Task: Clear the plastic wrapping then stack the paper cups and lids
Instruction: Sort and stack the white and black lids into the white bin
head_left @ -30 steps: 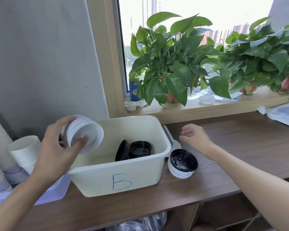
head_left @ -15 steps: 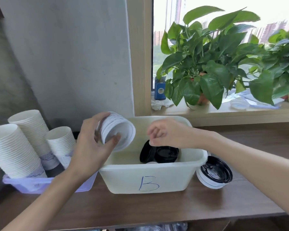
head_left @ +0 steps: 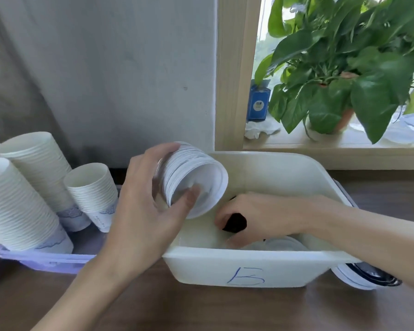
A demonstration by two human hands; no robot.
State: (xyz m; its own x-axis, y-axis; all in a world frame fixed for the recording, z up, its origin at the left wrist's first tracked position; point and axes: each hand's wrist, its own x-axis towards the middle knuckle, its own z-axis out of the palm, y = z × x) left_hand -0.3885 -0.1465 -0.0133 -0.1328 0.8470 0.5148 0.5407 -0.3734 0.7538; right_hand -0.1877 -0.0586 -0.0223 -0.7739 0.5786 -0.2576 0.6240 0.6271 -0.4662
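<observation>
My left hand [head_left: 144,211] grips a stack of white lids [head_left: 191,177], held on its side over the left end of the cream bin marked "B" [head_left: 246,266]. My right hand [head_left: 261,216] is down inside the bin with its fingers curled round a black lid [head_left: 234,222]. Clear lids [head_left: 282,243] lie on the bin floor under that hand. Three stacks of white paper cups [head_left: 26,194] lean in a lilac tray [head_left: 46,259] at the left. A short stack of white lids topped by a black one [head_left: 366,275] sits on the table right of the bin.
The bin and tray stand on a dark wooden table [head_left: 201,309] against a grey wall. A wooden window sill behind holds a potted plant [head_left: 339,75], a small blue box [head_left: 259,102] and crumpled paper [head_left: 261,129].
My right hand moved left from the table's right side into the bin and closed on a black lid. My left hand kept hold of the white lid stack. The camera moved closer.
</observation>
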